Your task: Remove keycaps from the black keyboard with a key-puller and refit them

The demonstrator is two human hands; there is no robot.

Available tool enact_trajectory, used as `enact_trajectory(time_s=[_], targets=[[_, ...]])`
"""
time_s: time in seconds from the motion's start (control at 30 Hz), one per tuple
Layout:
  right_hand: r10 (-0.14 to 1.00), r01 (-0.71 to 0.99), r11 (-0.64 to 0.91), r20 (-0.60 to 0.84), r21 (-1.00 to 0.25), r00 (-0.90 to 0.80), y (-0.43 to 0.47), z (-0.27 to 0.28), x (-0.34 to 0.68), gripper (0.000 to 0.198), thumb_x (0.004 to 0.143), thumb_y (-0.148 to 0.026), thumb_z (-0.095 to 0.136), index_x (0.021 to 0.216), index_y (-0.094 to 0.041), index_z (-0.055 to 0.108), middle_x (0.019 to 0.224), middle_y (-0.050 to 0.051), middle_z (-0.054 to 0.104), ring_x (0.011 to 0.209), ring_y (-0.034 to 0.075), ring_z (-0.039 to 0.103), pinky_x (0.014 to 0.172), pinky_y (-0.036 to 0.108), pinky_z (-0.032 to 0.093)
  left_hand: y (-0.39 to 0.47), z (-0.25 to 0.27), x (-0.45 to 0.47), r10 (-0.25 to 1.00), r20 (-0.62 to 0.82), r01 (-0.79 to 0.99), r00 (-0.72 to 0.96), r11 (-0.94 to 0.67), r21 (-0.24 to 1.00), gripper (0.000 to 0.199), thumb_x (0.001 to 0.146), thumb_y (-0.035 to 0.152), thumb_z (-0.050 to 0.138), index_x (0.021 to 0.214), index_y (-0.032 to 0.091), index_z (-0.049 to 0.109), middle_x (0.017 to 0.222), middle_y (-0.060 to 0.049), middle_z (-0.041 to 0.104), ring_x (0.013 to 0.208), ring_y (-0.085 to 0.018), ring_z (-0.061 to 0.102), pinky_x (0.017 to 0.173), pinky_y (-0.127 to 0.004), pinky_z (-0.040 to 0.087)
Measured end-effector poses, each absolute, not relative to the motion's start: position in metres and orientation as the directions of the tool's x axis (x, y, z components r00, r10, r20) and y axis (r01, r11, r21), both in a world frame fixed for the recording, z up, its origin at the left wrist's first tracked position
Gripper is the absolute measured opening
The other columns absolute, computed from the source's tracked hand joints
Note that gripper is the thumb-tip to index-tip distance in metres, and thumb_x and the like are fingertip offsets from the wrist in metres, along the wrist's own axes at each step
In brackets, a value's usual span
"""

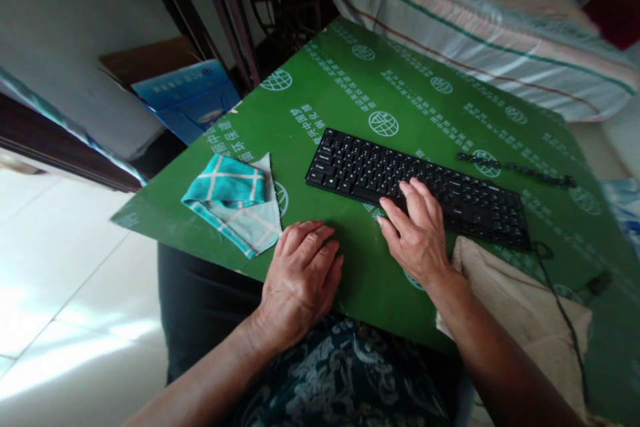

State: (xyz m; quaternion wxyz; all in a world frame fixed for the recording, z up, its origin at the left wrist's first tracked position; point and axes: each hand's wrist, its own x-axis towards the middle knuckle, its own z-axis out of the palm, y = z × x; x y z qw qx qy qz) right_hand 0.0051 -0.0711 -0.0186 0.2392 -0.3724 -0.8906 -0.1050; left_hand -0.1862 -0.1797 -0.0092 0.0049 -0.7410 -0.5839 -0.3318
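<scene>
A black keyboard (375, 170) lies slantwise on the green table (320, 100). My right hand (417, 233) is over its front edge, with the fingers apart and some fingertips on or just above the keys. It grips nothing. My left hand (303, 273) rests on the table near the front edge, back upward, fingers together and curled under. Its palm and thumb are hidden, so I cannot see if anything is inside. Beside it lies a folded turquoise checked cloth (230, 183), whose corner is close to or touching the knuckles.
Behind the keyboard, small black pieces (540, 173) lie in a broken row. A beige cloth (515, 300) sits near my right forearm, with a black cable (565, 320) across it. Left of the table stands a blue box or bag (187, 97). A striped cover (450, 27) hangs behind.
</scene>
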Motion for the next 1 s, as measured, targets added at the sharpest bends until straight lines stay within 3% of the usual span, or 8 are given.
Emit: enact_trajectory(time_s=[0.23,0.43,0.7,0.9,1.0], targets=[[0.600,0.723,0.689,0.603,-0.055,-0.526,-0.068,-0.015,0.007,0.038,0.084,-0.026,0.059,0.119,-0.010,0.056,0.118,0.019,0.059,0.121,0.031,0.047,0.098,0.047,0.042,-0.181,-0.012,-0.185,0.870,0.483,0.876,0.096,-0.305,0.375,0.016,0.081,0.014,0.060,0.096,0.009,0.064,0.107,-0.015,0.065,0.106,-0.029,0.055,0.091,-0.048,0.050],[0.616,0.728,0.667,0.666,-0.156,-0.421,-0.060,-0.016,0.020,0.041,0.085,-0.020,0.054,0.125,-0.013,0.051,0.114,0.016,0.062,0.116,0.029,0.052,0.096,0.050,0.045,-0.179,-0.012,-0.186,0.879,0.467,0.879,0.097,-0.296,0.374,0.016,0.081,0.015,0.060,0.097,0.011,0.062,0.108,-0.014,0.065,0.106,-0.028,0.056,0.091,-0.047,0.051],[0.640,0.738,0.643,0.673,-0.204,-0.371,-0.060,-0.015,0.025,0.025,0.085,-0.016,0.052,0.108,-0.016,0.062,0.107,0.013,0.065,0.110,0.027,0.056,0.093,0.049,0.047,-0.170,-0.003,-0.184,0.874,0.472,0.879,0.112,-0.309,0.363,0.018,0.082,0.015,0.059,0.099,0.011,0.061,0.110,-0.015,0.065,0.110,-0.028,0.056,0.093,-0.045,0.050],[0.664,0.735,0.638,0.650,-0.232,-0.370,-0.061,-0.013,0.025,0.021,0.083,-0.014,0.054,0.101,-0.016,0.065,0.107,0.012,0.064,0.112,0.027,0.055,0.095,0.048,0.047,-0.141,0.005,-0.177,0.902,0.386,0.928,0.194,-0.297,0.227,0.035,0.084,0.023,0.055,0.118,0.013,0.056,0.134,-0.016,0.053,0.128,-0.034,0.043,0.101,-0.055,0.041],[0.669,0.735,0.644,0.623,-0.214,-0.405,-0.061,-0.012,0.026,0.019,0.082,-0.015,0.056,0.099,-0.016,0.065,0.109,0.012,0.063,0.113,0.028,0.054,0.095,0.048,0.047,-0.128,0.005,-0.174,0.910,0.359,0.942,0.207,-0.284,0.177,0.038,0.085,0.025,0.054,0.121,0.012,0.056,0.134,-0.015,0.053,0.129,-0.034,0.043,0.103,-0.056,0.037]])
